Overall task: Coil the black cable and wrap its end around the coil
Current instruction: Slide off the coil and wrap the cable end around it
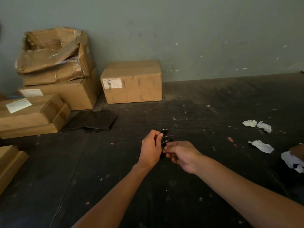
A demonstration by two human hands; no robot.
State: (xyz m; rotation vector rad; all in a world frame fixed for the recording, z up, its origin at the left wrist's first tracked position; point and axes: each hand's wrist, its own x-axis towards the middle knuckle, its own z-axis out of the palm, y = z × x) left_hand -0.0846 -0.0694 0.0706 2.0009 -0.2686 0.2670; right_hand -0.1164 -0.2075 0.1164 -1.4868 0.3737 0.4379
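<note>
Left hand (150,148) and right hand (182,155) both pinch the small black cable (165,140) bundle mid-air above the dark floor; loose pinch risks coil springing apart.

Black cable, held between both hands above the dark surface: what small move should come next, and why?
Probably the right hand should carry the loose end once more around the bundle. The black cable already sits gathered between both hands, the left hand pinches its top, and the right fingers grip its lower part. Whether the wrap is finished cannot be told.
</note>
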